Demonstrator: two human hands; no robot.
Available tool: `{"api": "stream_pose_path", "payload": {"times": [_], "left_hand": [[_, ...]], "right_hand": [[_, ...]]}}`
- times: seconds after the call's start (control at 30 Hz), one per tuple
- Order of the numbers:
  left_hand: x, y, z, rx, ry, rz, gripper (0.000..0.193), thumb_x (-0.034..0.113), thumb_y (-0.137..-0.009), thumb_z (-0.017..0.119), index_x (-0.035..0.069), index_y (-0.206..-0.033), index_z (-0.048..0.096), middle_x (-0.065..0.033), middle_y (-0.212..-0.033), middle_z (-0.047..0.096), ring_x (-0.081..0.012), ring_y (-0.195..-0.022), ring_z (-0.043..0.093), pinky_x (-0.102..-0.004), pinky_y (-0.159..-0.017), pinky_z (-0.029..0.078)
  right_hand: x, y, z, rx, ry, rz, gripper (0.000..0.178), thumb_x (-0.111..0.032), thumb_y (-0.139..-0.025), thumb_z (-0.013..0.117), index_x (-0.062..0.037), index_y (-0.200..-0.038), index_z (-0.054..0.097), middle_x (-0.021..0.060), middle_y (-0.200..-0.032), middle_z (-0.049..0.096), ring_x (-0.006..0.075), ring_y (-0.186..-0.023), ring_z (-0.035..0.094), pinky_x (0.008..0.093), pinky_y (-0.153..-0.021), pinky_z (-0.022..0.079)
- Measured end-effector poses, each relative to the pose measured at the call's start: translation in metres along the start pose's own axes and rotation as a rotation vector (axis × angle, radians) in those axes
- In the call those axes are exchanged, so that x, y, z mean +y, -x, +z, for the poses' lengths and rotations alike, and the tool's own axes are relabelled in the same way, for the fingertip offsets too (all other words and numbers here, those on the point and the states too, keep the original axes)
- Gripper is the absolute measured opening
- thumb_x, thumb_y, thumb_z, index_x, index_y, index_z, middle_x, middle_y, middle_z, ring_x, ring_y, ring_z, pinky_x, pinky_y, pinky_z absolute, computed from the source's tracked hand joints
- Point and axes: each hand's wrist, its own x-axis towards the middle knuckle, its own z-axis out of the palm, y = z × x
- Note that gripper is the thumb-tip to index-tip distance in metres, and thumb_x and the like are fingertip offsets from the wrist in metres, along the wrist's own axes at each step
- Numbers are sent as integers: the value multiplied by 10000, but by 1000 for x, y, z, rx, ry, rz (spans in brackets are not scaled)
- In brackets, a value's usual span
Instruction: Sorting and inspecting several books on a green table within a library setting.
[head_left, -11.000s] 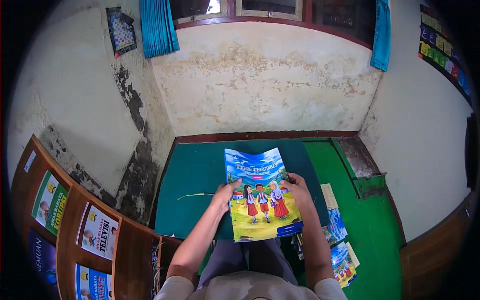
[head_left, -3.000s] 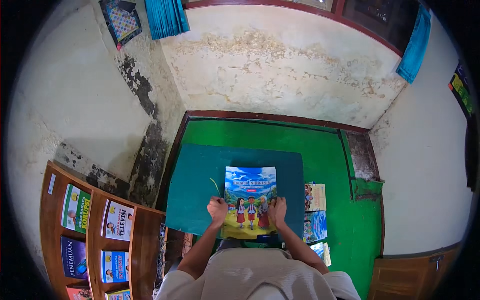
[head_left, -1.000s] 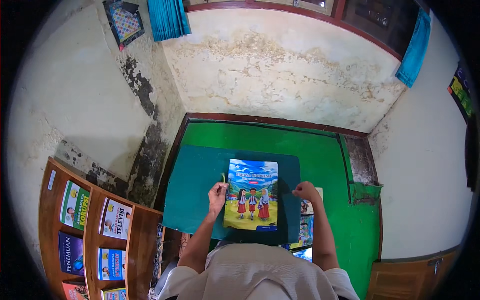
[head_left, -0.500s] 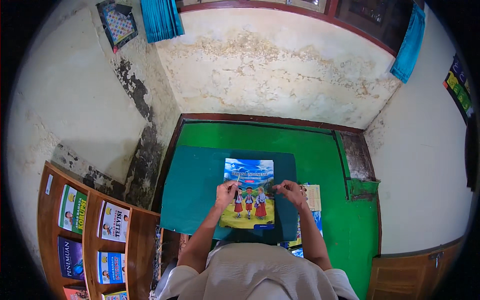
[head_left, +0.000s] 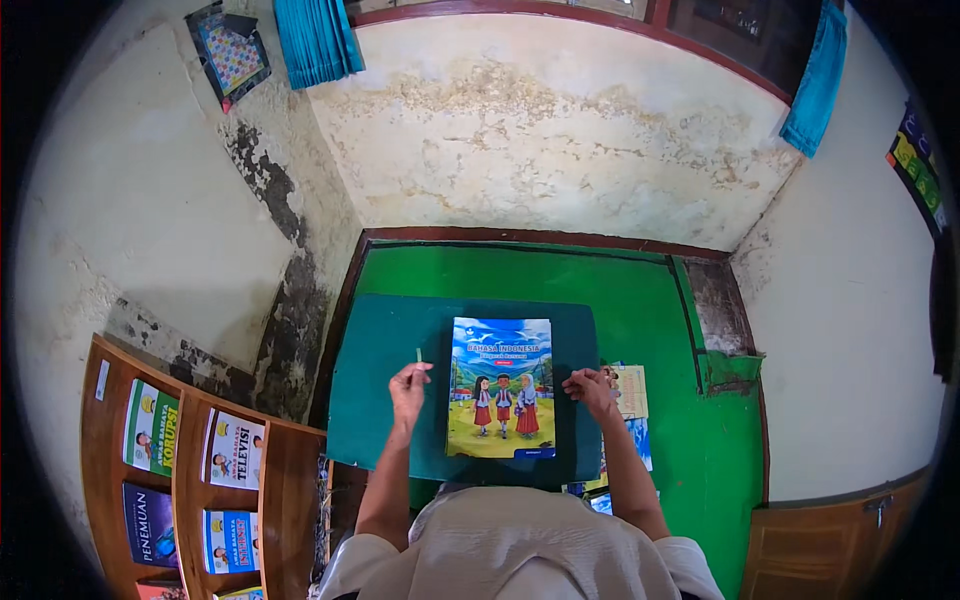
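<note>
A blue-and-green textbook [head_left: 500, 400] with three drawn children in red and white on its cover lies face up on the dark green table [head_left: 385, 325]. It looks thick, and I cannot tell if others lie under it. My left hand [head_left: 408, 392] is raised left of the book, apart from it, fingers pinched on a small thin pale strip [head_left: 419, 354] that sticks up. Close to the book's right edge is my right hand [head_left: 592, 388], its fingers pinched together. Whether anything is between them is too small to make out.
Several books [head_left: 628, 392] lie lower down, beyond the table's right edge, partly behind my right arm. A wooden display shelf [head_left: 190, 470] with several books stands at left. Stained walls [head_left: 560, 130] enclose the green floor [head_left: 640, 290]; a low wooden cabinet [head_left: 840, 540] is at lower right.
My left hand has moved left, off the book's cover, with the pale strip still in its fingers. My right hand has shifted slightly right, with its fingers still pinched.
</note>
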Motion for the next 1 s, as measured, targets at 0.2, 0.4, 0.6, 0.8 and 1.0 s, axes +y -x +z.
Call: {"api": "stream_pose_path", "payload": {"times": [0.2,0.4,0.6,0.8,1.0], "left_hand": [[25,-24,-33,74,182,-270,118,57,-807,538,47,-847,648,-33,-741,601,-68,-553,446,-177,-506,370],[74,-23,95,-751,-212,76,138,35,-774,522,60,-815,651,-29,-698,619,-105,-493,434,-212,-478,366],[24,16,150,-744,-376,261,94,84,-720,552,37,-731,633,-58,-653,619,-231,-497,509,-279,-484,407],[38,19,141,-623,-512,176,114,123,-711,557,60,-755,641,-19,-649,623,-258,-565,552,-313,-593,437],[50,16,101,-458,-737,233,326,229,-694,596,80,-983,600,-68,-893,623,-264,-802,563,-388,-790,398]], "right_hand": [[14,3,6,102,90,8,119,-160,-830,529,-48,-799,555,95,-779,628,145,-609,556,231,-552,446],[17,1,2,167,575,-113,142,-152,-817,526,-20,-783,568,77,-710,612,143,-555,539,239,-521,444],[20,8,12,221,856,-314,147,-141,-798,537,-7,-761,583,69,-664,602,137,-520,524,235,-506,437],[13,12,16,250,890,-318,140,-135,-793,541,-3,-757,575,76,-678,606,143,-522,522,229,-510,437],[26,3,0,236,493,-89,141,-130,-798,532,-3,-744,563,90,-725,612,155,-555,539,237,-522,444]]}}
